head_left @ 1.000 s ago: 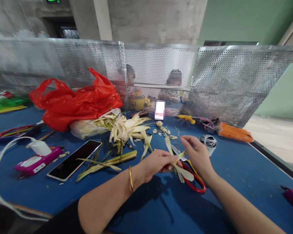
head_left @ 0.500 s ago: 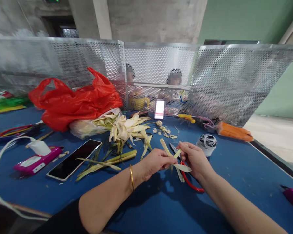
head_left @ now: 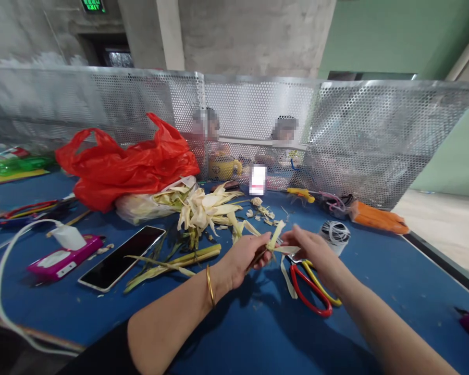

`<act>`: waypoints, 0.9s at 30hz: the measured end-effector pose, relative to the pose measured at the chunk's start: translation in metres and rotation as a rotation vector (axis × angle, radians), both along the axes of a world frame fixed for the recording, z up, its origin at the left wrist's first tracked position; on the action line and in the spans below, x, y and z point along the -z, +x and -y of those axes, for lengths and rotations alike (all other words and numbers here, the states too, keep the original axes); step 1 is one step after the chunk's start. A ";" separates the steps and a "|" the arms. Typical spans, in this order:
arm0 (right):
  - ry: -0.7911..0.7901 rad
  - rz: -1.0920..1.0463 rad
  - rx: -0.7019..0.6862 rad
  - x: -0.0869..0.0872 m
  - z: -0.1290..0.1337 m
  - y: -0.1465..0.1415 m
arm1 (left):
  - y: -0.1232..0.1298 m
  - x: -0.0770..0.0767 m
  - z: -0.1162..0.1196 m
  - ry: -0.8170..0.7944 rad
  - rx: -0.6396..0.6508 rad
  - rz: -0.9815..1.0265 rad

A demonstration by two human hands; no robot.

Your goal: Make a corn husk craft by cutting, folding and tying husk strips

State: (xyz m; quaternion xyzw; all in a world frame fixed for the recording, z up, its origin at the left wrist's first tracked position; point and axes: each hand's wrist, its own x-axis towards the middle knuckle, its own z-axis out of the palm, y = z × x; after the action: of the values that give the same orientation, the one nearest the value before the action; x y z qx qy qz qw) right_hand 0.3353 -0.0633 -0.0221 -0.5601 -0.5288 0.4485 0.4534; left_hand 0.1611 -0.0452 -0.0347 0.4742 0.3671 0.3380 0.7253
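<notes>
Between thumb and fingers, my left hand pinches a small bundle of pale corn husk strips, whose ends spread up and to the right. My right hand is just right of the bundle, its fingers bent and slightly blurred; whether they touch a strip is unclear. Scissors with red and yellow handles lie beneath my right hand, their blades mostly hidden. A loose pale strip rests beside them. Left of my hands are a heap of husks and green stalks.
A red plastic bag stands back left. Nearer are a black phone and a purple power strip with a white charger. A thread spool and orange packet sit right. People are behind the perforated metal screen.
My left hand has turned, and the bundle's strips point differently. My right hand has shifted slightly right, its fingers off the upper strip. More of the scissors' handles shows.
</notes>
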 end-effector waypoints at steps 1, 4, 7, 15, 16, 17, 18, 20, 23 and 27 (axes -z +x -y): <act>0.059 0.145 -0.093 0.000 0.002 0.000 | 0.000 0.000 -0.001 0.005 -0.017 -0.006; 0.276 0.498 -0.193 0.003 0.007 -0.004 | 0.000 0.000 -0.001 0.075 -0.058 -0.067; 0.408 0.699 -0.107 0.007 0.009 -0.007 | 0.001 0.001 0.001 0.112 -0.102 -0.079; 0.886 1.054 0.098 0.007 0.011 -0.003 | 0.001 -0.002 0.001 -0.134 -0.150 0.182; 0.991 1.102 0.068 0.006 0.012 -0.003 | 0.001 -0.003 0.001 -0.161 -0.141 0.217; 1.073 1.159 -0.002 0.006 0.014 -0.004 | 0.001 -0.003 0.001 -0.176 -0.137 0.243; 1.125 1.219 -0.094 0.006 0.015 -0.005 | 0.001 -0.003 0.001 -0.183 -0.144 0.261; 1.165 1.322 -0.253 0.007 0.017 -0.007 | 0.002 -0.002 0.001 -0.183 -0.179 0.282; 1.164 1.358 -0.321 0.010 0.017 -0.009 | 0.003 -0.001 0.001 -0.159 -0.211 0.288; 1.186 1.237 -0.320 0.011 0.019 -0.011 | 0.004 0.002 0.002 -0.072 -0.163 0.276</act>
State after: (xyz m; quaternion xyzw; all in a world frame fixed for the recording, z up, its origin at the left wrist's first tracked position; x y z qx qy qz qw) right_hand 0.3247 -0.0823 -0.0330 -0.2934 -0.8988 -0.2272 0.2334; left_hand 0.1650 -0.0471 -0.0363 0.3656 0.3130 0.4446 0.7555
